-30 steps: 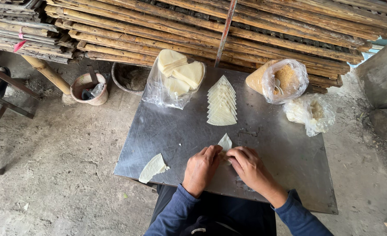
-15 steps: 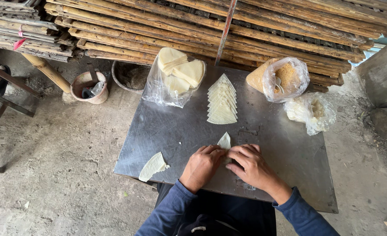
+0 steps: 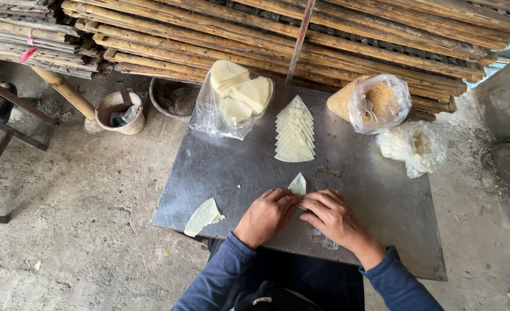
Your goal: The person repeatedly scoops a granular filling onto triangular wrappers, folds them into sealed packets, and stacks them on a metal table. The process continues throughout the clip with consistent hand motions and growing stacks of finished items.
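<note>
two hands rest on one metal desk (image 3: 220, 167), a left hand (image 3: 265, 216) and a right hand (image 3: 334, 219); one pale wrapper (image 3: 297, 184) shows between them; one more single wrapper (image 3: 203, 216) lies at the desk's left edge; one fanned row of wrappers (image 3: 294, 130), too overlapped to count; three plastic bags: one of pale sheets (image 3: 232, 101), one of brown filling (image 3: 379, 103), one crumpled (image 3: 413, 148); two round pots on the ground, one small (image 3: 120, 112), one dark (image 3: 173, 98).

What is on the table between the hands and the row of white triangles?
Only the pale wrapper the left hand and right hand are folding. Past its tip, bare metal table runs up to the triangle row, seen from the head camera.
</note>
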